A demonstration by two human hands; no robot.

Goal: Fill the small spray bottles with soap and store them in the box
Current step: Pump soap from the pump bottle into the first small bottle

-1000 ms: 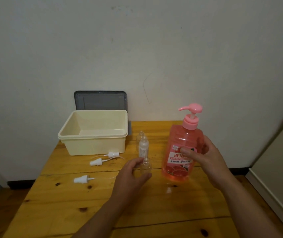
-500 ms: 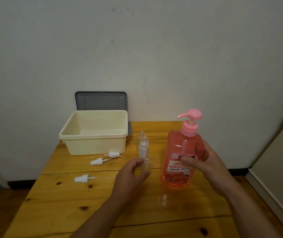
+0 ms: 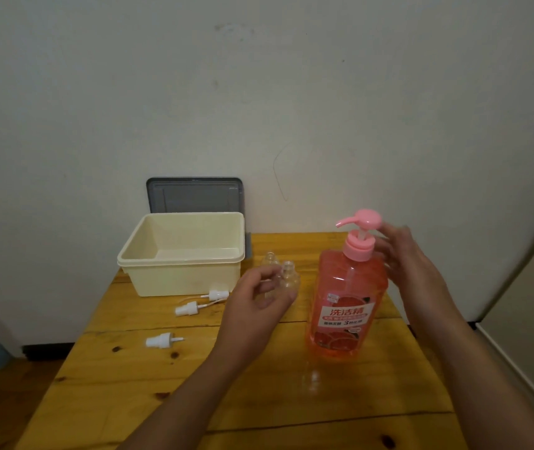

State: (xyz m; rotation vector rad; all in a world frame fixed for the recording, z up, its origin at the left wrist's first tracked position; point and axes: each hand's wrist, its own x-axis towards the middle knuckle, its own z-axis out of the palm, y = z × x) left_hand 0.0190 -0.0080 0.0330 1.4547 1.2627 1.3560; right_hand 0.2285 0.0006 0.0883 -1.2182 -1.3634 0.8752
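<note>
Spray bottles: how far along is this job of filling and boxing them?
Done: caps are off; three white spray caps lie on the table. In hand: the left hand holds a clear, empty-looking small bottle beside the pink soap bottle, and the right hand is at its pump. Left: filling, recapping and boxing; the cream box shows no bottles inside.

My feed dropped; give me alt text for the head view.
The left hand holds a small clear bottle beside the pink soap bottle on the wooden table; the right hand hovers open by its pump. A cream box sits behind.
</note>
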